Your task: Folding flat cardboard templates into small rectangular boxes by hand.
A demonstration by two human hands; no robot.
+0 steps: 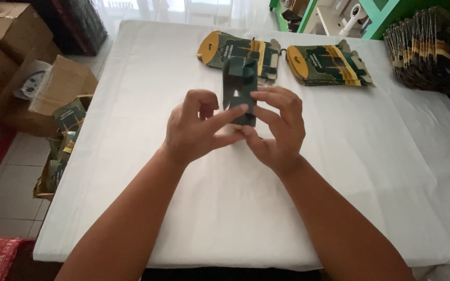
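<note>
Both hands hold one dark green cardboard carton (240, 86) upright above the white-covered table (131, 171). My left hand (196, 130) pinches its lower edge, with the index finger stretched across its front. From the right, my right hand (279, 130) grips the same carton, fingers curled over its side. The carton's top flaps stand open. Its lower part is hidden behind my fingers.
Two piles of flat green-and-yellow cartons (238, 49) (329, 65) lie at the table's far side. A fanned stack of more flat cartons (430, 49) sits at the far right. Brown cardboard boxes (11, 57) stand on the floor to the left, one open box (61, 151) holding cartons.
</note>
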